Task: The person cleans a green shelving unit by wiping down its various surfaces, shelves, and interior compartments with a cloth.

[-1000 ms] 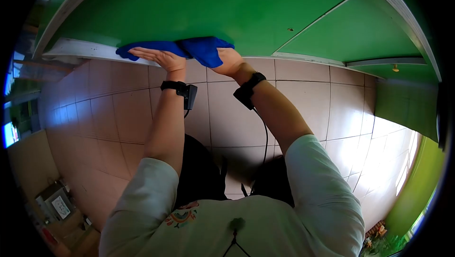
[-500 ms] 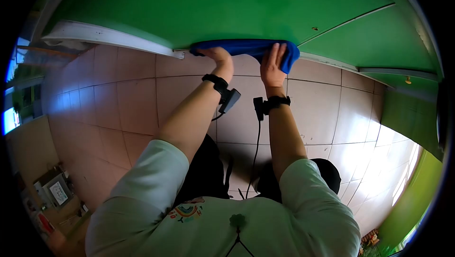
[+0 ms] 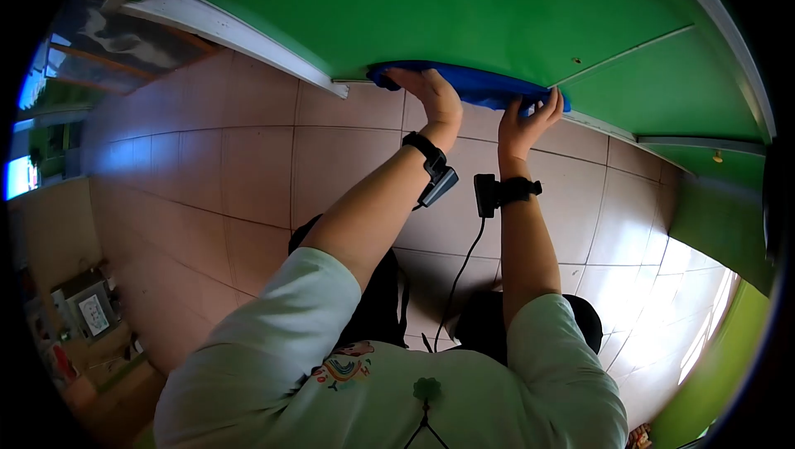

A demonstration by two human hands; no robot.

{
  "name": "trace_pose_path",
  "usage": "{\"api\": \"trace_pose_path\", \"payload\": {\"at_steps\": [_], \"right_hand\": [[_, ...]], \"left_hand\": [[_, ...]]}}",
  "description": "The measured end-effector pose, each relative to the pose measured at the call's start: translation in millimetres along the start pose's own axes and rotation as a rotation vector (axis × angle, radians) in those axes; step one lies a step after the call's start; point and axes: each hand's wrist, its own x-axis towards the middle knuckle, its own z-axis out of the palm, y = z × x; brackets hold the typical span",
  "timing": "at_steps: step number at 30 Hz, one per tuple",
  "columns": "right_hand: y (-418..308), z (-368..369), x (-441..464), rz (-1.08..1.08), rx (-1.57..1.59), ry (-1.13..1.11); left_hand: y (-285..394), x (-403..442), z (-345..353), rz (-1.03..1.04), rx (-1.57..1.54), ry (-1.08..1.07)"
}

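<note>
A blue cloth point(image 3: 484, 84) lies stretched sideways against the lower edge of a green panel point(image 3: 447, 14). My left hand point(image 3: 440, 103) holds its left part, the wrist bent and some fingers hidden in the fabric. At the cloth's right end my right hand point(image 3: 523, 127) has its fingers bent over the fabric and pressed toward the panel. Both forearms reach forward over the tiled floor, with a black strapped device point(image 3: 435, 176) on the left wrist and a similar wrist device point(image 3: 497, 192) with a cable on the right.
A white strip point(image 3: 240, 39) runs along the panel's lower left edge. Pinkish floor tiles point(image 3: 348, 159) stretch beneath my arms. Far left, a shelf area holds a framed picture point(image 3: 93, 314). To the right stands a green wall point(image 3: 704, 366), and a small brass-coloured knob point(image 3: 718, 156) shows on the panel side.
Both hands and the cloth have shifted right along the panel's lower edge. The right hand's fingers, straighter before, are now more bent. My view has turned slightly.
</note>
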Motion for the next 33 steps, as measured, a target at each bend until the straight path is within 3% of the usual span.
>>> {"api": "trace_pose_path", "payload": {"at_steps": [4, 8, 9, 14, 18, 21, 24, 25, 29, 31, 33], "right_hand": [[16, -22, 20, -0.003, 0.066, -0.065], [-7, -32, 29, -0.130, 0.026, 0.053], [-31, -34, 29, -0.078, 0.093, 0.083], [-123, -13, 30, -0.575, 0.091, 0.216], [-189, 0, 38, -0.840, 0.238, 0.116], [-236, 12, 53, -1.007, 0.223, 0.083], [-256, 28, 65, -1.054, 0.201, 0.008], [-259, 34, 67, -1.062, 0.184, -0.034], [-238, 27, 72, -1.298, -0.057, -0.224], [-227, 28, 68, -1.222, -0.015, -0.348], [-227, 26, 66, -1.226, -0.072, -0.331]], "left_hand": [[13, -4, -12, -0.052, 0.040, -0.088], [34, 10, -33, 0.214, 0.129, -0.001], [43, 16, -42, 0.287, 0.156, 0.020], [87, 69, -105, 0.785, 0.402, 0.117], [137, 102, -143, 1.011, 0.466, 0.415], [185, 111, -174, 1.055, 0.532, 0.604], [197, 120, -183, 0.925, 0.326, 0.467], [180, 126, -175, 0.943, 0.316, 0.571], [129, 125, -176, 0.831, 0.199, 0.447], [130, 125, -183, 0.797, 0.125, 0.372], [152, 129, -185, 0.882, 0.141, 0.444]]}}
